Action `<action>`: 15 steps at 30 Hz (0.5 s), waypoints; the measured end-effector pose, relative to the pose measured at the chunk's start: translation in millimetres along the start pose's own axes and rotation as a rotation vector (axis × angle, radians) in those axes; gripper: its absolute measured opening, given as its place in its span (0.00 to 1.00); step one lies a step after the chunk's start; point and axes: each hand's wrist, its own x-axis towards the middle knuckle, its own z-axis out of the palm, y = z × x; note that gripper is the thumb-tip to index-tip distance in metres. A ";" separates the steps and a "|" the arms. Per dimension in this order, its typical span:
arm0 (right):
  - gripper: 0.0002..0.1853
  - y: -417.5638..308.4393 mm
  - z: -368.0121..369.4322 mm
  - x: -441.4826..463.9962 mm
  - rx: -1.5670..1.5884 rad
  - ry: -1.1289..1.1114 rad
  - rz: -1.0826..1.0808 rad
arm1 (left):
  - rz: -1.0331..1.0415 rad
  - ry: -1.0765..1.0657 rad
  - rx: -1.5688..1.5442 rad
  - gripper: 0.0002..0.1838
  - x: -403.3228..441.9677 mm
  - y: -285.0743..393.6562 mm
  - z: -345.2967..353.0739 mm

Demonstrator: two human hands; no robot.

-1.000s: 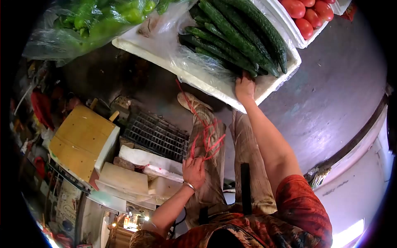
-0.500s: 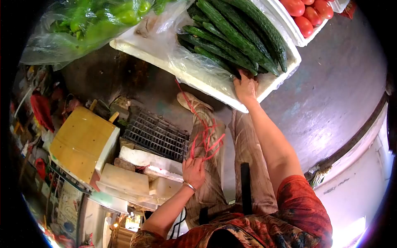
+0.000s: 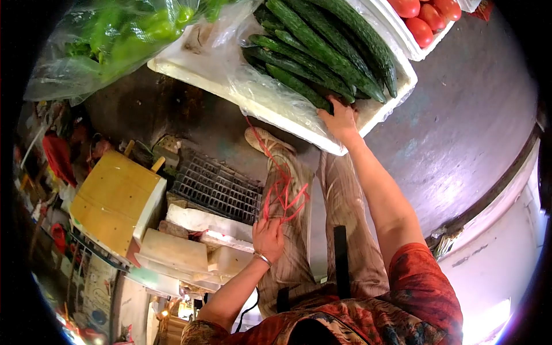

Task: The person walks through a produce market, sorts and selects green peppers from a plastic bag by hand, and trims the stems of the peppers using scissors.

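In the head view, the cucumbers (image 3: pixel 325 54) lie bundled in a white foam box (image 3: pixel 198 79) at the upper middle of the frame, over crumpled clear plastic film (image 3: pixel 230 69). The right hand (image 3: pixel 343 122) reaches into the box's near corner, thumb and fingers at the cucumbers' lower ends; whether it grasps one or merely touches, I cannot tell. The left hand (image 3: pixel 268 237), at the lower middle of the frame, has its fingers curled around a tangle of red string (image 3: pixel 282 187) in front of the trouser leg.

A cucumber pulled from under the others could make the pile slide, since the lengths lie loosely across one another. The film could catch on the fingers and bunch up, because it lies right beside them. The string could snag or knot further, being already looped on itself; it trails up to the box's near edge, and if it is fastened there, a tug might shift the box.

The right fingertips are partly hidden by the cucumbers. The cucumbers' far ends are cut off by the top of the frame, as are the tomatoes (image 3: pixel 422 31) at the upper right. The green vegetables (image 3: pixel 123 40) at the upper left are blurred behind their bag. The string's upper end is too thin to follow, and the clutter at the far left is indistinct.
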 end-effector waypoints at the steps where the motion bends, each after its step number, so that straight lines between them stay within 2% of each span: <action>1: 0.32 1.3 3.4 -1.7 0.026 0.099 -0.042 | 0.000 -0.002 0.001 0.09 -0.2 0.5 -0.3; 2: 0.32 3.7 4.4 -2.9 0.027 0.099 -0.041 | -0.005 -0.007 -0.001 0.09 0.5 1.4 -1.1; 4: 0.28 0.5 -1.3 -10.5 0.181 0.096 -0.202 | -0.011 -0.012 -0.003 0.09 2.0 2.3 -2.5; 7: 0.24 -11.4 -11.8 -33.6 0.204 0.061 -0.247 | -0.008 -0.009 -0.010 0.09 2.3 3.4 -2.8; 11: 0.24 -20.9 -28.0 -53.6 0.207 0.097 -0.288 | -0.021 -0.030 0.012 0.08 2.0 3.8 -3.1; 13: 0.23 -17.2 -33.5 -61.3 0.275 0.145 -0.466 | -0.022 -0.026 0.008 0.08 3.3 4.5 -3.7; 15: 0.23 -17.6 -38.6 -68.1 0.276 0.173 -0.519 | -0.041 -0.083 0.019 0.09 3.0 3.9 -4.4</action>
